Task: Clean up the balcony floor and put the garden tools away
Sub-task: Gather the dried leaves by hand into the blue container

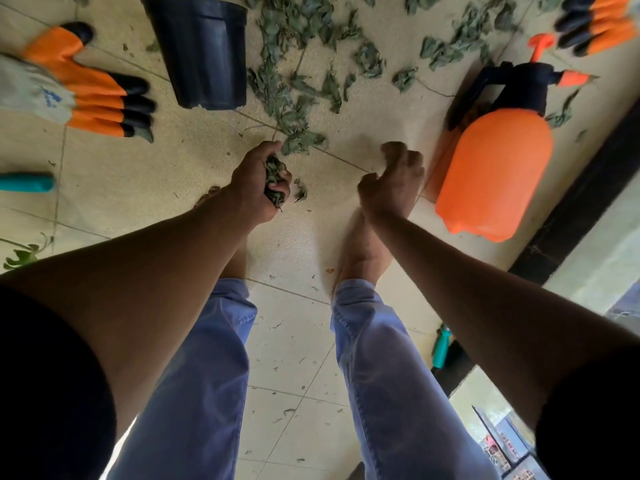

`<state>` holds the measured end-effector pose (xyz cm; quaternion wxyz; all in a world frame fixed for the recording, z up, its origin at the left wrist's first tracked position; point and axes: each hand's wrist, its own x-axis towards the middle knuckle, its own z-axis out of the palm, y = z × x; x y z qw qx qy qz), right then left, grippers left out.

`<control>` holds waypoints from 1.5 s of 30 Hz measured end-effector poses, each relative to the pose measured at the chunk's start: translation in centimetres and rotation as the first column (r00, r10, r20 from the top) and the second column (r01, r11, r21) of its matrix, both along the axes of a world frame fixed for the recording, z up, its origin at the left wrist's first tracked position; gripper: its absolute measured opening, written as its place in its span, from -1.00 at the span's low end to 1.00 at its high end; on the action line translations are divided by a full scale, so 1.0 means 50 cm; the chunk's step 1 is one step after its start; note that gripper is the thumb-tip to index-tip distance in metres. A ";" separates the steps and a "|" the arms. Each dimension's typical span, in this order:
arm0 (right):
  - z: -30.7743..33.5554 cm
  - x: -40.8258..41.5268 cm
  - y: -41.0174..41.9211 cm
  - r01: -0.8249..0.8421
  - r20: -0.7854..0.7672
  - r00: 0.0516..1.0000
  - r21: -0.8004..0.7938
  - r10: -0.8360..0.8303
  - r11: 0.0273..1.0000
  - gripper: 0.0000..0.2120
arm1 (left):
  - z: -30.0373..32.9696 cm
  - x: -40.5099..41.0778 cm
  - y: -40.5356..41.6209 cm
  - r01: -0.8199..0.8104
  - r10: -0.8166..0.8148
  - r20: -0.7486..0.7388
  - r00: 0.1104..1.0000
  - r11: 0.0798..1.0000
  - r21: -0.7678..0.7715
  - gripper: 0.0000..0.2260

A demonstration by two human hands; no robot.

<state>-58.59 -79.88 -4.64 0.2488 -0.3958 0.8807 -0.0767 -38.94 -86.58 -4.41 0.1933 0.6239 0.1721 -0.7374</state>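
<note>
Head view, looking down at tiled balcony floor (138, 188). Left hand (258, 181), fingers curled tight round a clump of wilted green leaves (275, 181). Right hand (394, 181), fingers loosely curled, holding nothing visible. Loose wilted green leaves (298, 81) strewn from 12 to 1 o'clock of both hands; nearest bit just beyond left fingertips, so left hand is closer to the pile. Black plastic pot (202, 53), on its side, at 11 o'clock, mouth facing away, long axis approx. toward the hands: likely receptacle. Orange plastic pressure sprayer (495, 168) lies at 3 o'clock, near right hand. Orange-and-black gardening glove (86, 88) at 10 o'clock; teal tool handle (27, 182) at 9.
</note>
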 end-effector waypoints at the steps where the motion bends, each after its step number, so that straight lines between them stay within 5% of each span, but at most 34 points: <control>1: -0.008 -0.018 -0.002 0.042 -0.007 0.999 0.039 -0.042 0.998 -0.48 | -0.005 0.005 0.002 0.008 -0.008 -0.004 1.000 1.000 -0.004 -0.74; 11: -0.026 0.006 0.014 -0.251 0.345 0.917 0.107 0.201 0.962 -0.49 | -0.013 0.040 0.012 0.086 -0.085 -0.028 0.996 0.996 0.029 -0.69; 14: -0.021 -0.001 0.021 -0.294 0.271 0.927 0.104 0.257 0.950 -0.48 | -0.009 0.050 0.008 0.113 -0.112 -0.039 0.993 0.993 0.027 -0.70; 20: -0.012 -0.070 0.021 0.044 0.192 0.979 0.154 -0.074 0.987 -0.51 | -0.009 0.065 -0.003 0.226 -0.226 -0.043 0.973 0.974 -0.011 -0.72; 30: 0.009 -0.096 0.070 0.074 0.157 0.982 0.219 -0.110 0.973 -0.58 | 0.023 0.033 0.018 0.363 -0.365 -0.035 0.930 0.930 -0.060 -0.72; 38: -0.010 -0.057 0.101 -0.244 0.186 0.961 0.234 0.203 0.941 -0.76 | 0.012 0.025 0.046 0.383 -0.384 -0.036 0.922 0.923 -0.047 -0.72; 45: -0.032 0.066 0.043 -0.246 0.200 0.954 0.100 0.222 0.964 -0.67 | -0.007 0.056 0.058 0.358 -0.360 -0.045 0.932 0.933 -0.048 -0.72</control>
